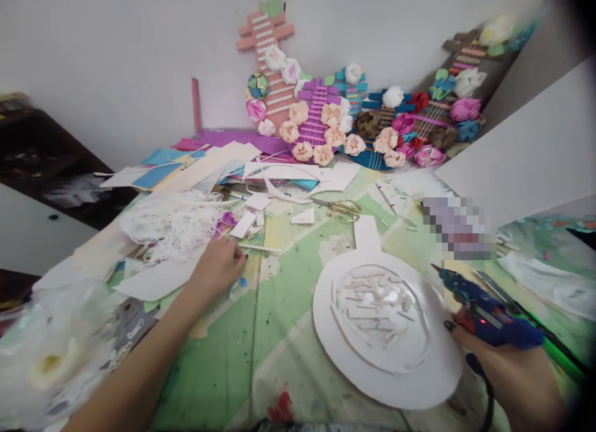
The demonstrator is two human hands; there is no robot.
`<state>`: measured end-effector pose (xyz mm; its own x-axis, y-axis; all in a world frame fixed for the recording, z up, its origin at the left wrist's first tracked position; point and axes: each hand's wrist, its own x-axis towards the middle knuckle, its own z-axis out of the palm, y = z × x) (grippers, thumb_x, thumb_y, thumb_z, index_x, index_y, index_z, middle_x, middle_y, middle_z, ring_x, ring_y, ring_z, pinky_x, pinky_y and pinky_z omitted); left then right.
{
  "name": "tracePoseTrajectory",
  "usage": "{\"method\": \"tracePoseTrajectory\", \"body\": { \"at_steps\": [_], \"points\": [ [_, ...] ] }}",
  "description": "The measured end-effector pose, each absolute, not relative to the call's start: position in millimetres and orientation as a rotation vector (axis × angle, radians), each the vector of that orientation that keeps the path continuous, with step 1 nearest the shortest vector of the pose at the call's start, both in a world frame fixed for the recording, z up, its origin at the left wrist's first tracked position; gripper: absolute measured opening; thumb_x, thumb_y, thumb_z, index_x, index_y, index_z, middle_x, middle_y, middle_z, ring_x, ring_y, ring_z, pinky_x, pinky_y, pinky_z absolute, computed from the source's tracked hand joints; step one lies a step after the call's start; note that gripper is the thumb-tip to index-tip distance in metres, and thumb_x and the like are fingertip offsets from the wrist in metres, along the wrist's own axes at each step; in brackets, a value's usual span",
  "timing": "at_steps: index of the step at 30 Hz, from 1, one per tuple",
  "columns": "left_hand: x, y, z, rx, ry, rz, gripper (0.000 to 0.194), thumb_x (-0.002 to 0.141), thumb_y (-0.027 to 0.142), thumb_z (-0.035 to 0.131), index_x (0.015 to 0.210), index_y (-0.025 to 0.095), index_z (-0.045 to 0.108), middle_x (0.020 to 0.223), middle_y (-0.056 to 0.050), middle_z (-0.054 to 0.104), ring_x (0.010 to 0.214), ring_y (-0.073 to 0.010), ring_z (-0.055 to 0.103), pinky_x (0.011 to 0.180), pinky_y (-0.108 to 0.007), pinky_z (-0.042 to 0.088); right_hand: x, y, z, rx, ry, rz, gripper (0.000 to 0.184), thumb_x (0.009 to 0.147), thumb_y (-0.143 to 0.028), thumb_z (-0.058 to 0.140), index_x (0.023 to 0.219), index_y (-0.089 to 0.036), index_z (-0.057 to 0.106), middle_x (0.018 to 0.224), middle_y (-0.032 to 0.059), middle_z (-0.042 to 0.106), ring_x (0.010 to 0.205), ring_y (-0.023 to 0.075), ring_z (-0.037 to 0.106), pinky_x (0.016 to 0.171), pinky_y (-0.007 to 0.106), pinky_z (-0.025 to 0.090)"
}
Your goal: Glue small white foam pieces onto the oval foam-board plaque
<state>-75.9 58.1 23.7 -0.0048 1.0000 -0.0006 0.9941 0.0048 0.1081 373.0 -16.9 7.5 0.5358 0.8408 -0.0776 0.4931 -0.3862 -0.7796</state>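
Observation:
My right hand (507, 364) is wrapped round a blue hot glue gun (493, 317), its nozzle pointing up and left and a small red light glowing on its side. Left of it lies a white cardboard disc (326, 320) with a short neck, like a flat guitar shape. Inside a raised ring on the disc sit several small white strips (377, 298). My left hand (221, 264) rests at the left of the table with fingers curled in; what they hold, if anything, is hidden. A thin white stick (263, 249) lies just beside its fingertips, next to small white card scraps (244, 224).
A heap of white string (172, 224) and card sheets (205, 171) lie at the left. Gold-handled scissors (342, 207) lie beyond the disc. Paper-flower guitar decorations (319, 115) lean on the wall. A cutter knife (498, 289) lies behind the glue gun.

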Motion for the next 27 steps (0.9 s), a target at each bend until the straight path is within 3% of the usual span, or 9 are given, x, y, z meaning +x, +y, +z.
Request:
{"method": "tracePoseTrajectory", "body": {
  "at_steps": [5, 13, 18, 27],
  "points": [
    [-75, 42, 52, 1.975, 2.296, 0.140, 0.013, 0.071, 0.027, 0.051, 0.061, 0.019, 0.054, 0.069, -0.006, 0.062, 0.070, -0.0240, 0.056, 0.060, -0.031, 0.037, 388, -23, 13, -2.127, -1.000, 0.571, 0.032, 0.050, -0.037, 0.073, 0.075, -0.020, 0.065, 0.071, 0.0076, 0.070, 0.071, 0.0302, 0.065, 0.058, 0.039, 0.050],
    [-34, 4, 100, 2.193, 2.122, 0.601, 0.013, 0.075, 0.033, 0.052, 0.070, 0.021, 0.053, 0.075, -0.002, 0.058, 0.074, -0.0201, 0.054, 0.063, -0.030, 0.038, 345, -5, 8, -1.793, -1.222, 0.784, 0.037, 0.055, -0.030, 0.073, 0.088, -0.021, 0.058, 0.072, 0.0019, 0.066, 0.065, 0.0221, 0.064, 0.063, 0.034, 0.052],
    [8, 24, 82, 2.295, 1.634, 0.676, 0.010, 0.079, 0.021, 0.050, 0.070, 0.018, 0.051, 0.074, -0.002, 0.055, 0.073, -0.0165, 0.052, 0.064, -0.028, 0.040, 304, 10, 21, -1.640, -1.424, 0.805, 0.032, 0.066, -0.024, 0.065, 0.095, -0.023, 0.051, 0.077, 0.0003, 0.062, 0.070, 0.0190, 0.061, 0.067, 0.032, 0.048],
    [53, 53, 53, 2.294, 1.377, 0.647, 0.009, 0.081, 0.018, 0.052, 0.072, 0.018, 0.052, 0.079, -0.004, 0.056, 0.079, -0.0177, 0.053, 0.070, -0.030, 0.043, 292, 5, 21, -1.590, -1.366, 0.874, 0.033, 0.066, -0.022, 0.065, 0.094, -0.022, 0.048, 0.077, -0.0001, 0.059, 0.070, 0.0183, 0.059, 0.068, 0.033, 0.047]
  ]
}}
